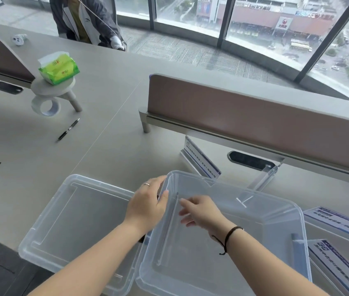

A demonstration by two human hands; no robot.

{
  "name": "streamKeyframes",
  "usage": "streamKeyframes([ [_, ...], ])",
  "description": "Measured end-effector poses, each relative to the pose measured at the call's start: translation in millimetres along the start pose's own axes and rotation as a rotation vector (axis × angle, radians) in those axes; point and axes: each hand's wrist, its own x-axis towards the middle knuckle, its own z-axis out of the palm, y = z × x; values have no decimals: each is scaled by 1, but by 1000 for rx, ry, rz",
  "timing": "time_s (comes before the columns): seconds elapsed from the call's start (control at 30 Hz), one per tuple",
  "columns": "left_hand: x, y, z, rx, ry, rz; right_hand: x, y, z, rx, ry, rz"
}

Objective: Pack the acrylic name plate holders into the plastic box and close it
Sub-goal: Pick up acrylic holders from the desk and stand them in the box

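Left hand [148, 201] on plastic box [276, 210] rim, right hand [201, 212] inside

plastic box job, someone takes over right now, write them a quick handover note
Left hand grips the left rim of the plastic box. Right hand reaches into it, fingers loose beside a clear holder standing against the left wall.
The lid lies off, left of the box.
Done: one holder seems packed.
Left: holders behind the box and to its right, then close the lid.
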Motion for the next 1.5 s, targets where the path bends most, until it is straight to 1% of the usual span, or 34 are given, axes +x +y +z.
streamKeyframes([
  [0.1, 48, 16, -6, 31, -5, 68, 6, -36, -35, 33, 102, -146],
  [0.23, 112, 38, -5, 52, -84, 148, 26, -67, -75, 48, 276, -200],
  [0.3, 140, 47, 0, 65, -127, 192, 46, -68, -91, -24, 377, -195],
  [0.4, 177, 56, 5, 188, -216, 199, 78, -66, -104, -217, 483, -144],
  [0.5, 210, 55, 15, 335, -325, 244, 103, -61, -110, -415, 486, -61],
  [0.63, 242, 37, 38, 444, -422, 347, 127, -54, -113, -580, 477, -6],
  [0.77, 259, 23, 55, 523, -483, 405, 140, -54, -116, -767, 402, 38],
  [0.87, 268, 13, 64, 560, -451, 472, 148, -54, -118, -825, 327, 66],
  [1.0, 277, 5, 72, 555, -409, 533, 156, -45, -120, -887, 299, 60],
  [1.13, 274, -3, 74, 534, -415, 489, 162, -31, -116, -947, 316, 73],
  [1.23, 266, -9, 75, 508, -402, 439, 162, -27, -113, -963, 357, 42],
  [1.37, 255, -9, 70, 507, -394, 418, 158, -28, -112, -965, 373, 9],
  [1.5, 245, 1, 51, 461, -313, 393, 143, -39, -116, -977, 438, -52],
])
